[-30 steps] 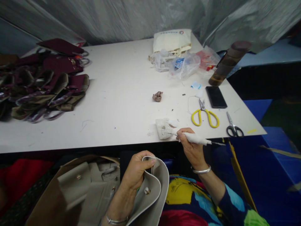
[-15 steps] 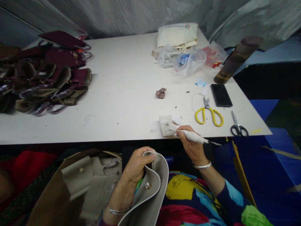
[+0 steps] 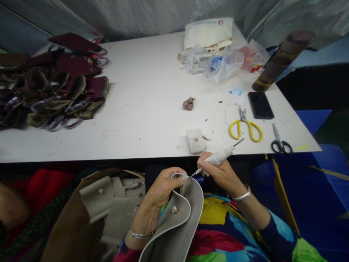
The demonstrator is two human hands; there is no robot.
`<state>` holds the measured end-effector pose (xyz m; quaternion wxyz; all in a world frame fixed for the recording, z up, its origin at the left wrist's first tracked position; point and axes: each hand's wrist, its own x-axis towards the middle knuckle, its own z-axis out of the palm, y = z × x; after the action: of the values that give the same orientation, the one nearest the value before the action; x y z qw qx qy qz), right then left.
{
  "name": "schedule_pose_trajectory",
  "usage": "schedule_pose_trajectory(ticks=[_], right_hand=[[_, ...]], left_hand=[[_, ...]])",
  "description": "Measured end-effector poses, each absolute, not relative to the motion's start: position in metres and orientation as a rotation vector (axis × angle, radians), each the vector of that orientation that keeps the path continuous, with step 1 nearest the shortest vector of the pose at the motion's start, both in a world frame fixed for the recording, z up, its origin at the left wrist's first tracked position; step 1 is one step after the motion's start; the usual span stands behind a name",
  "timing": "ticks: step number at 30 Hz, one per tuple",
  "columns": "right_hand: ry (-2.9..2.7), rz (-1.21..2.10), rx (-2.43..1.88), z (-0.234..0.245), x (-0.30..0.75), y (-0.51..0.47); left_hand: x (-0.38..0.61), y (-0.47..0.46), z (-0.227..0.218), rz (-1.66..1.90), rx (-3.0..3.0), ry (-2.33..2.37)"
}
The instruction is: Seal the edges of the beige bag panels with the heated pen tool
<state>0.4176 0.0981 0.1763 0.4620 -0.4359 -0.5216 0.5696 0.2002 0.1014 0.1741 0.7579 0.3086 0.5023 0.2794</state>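
Note:
My left hand (image 3: 163, 186) grips a curved beige leather bag flap (image 3: 181, 214) with a snap stud, holding it over my lap. My right hand (image 3: 219, 173) pinches a thin tool wrapped in white tape (image 3: 216, 158); its metal tip touches the flap's rim beside my left thumb. A whitish lump on a scrap (image 3: 195, 140) lies at the table's front edge just above the tool. More beige bag pieces (image 3: 114, 203) sit in a brown box to my left.
On the white table (image 3: 141, 109): a heap of maroon and tan bags (image 3: 51, 87) at left, yellow scissors (image 3: 245, 125), black scissors (image 3: 280, 140), a phone (image 3: 260, 105), a brown bottle (image 3: 282, 60), plastic bags (image 3: 222, 65), a cream tote (image 3: 208, 32), a small brown wad (image 3: 189, 103).
My right hand has lifted the tool's tip off the whitish lump and brought it down to the flap's rim; the handle now points up and right. The left hand stays on the flap.

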Motion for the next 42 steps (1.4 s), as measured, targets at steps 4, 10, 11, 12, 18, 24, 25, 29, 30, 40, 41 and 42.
schedule_pose_trajectory(ticks=[4,10,11,12,18,24,25,29,30,40,41,42], right_hand=[[-1.325,1.375,-1.055,0.178,0.417,0.099],[-1.364,1.332,-1.064,0.181,0.415,0.1],[-1.362,1.333,-1.069,0.18,0.415,0.099],[-1.36,1.337,-1.074,0.179,0.415,0.099],[-1.344,1.352,-1.095,0.176,0.414,0.098],[-1.353,1.331,-1.122,0.176,0.413,0.097],[-1.368,1.32,-1.118,0.176,0.413,0.096],[-1.648,1.197,-1.022,0.181,0.419,0.092],[-1.778,1.115,-0.968,0.183,0.42,0.09],[-1.891,0.802,-0.82,0.191,0.427,0.067],[-1.76,0.86,-0.865,0.188,0.426,0.063],[-1.632,0.936,-0.916,0.185,0.424,0.06]], left_hand=[[0.201,0.1,0.173,0.598,0.675,1.087],[0.204,0.099,0.177,0.594,0.679,1.092],[0.204,0.099,0.178,0.593,0.676,1.09],[0.204,0.099,0.178,0.593,0.672,1.088],[0.206,0.098,0.177,0.611,0.652,1.082],[0.21,0.093,0.173,0.658,0.64,1.082],[0.211,0.093,0.172,0.669,0.622,1.085],[0.214,0.092,0.171,0.696,0.57,1.085],[0.214,0.092,0.171,0.704,0.565,1.082],[0.216,0.088,0.174,0.756,0.622,1.105],[0.215,0.087,0.173,0.762,0.651,1.119],[0.215,0.085,0.173,0.769,0.685,1.13]])
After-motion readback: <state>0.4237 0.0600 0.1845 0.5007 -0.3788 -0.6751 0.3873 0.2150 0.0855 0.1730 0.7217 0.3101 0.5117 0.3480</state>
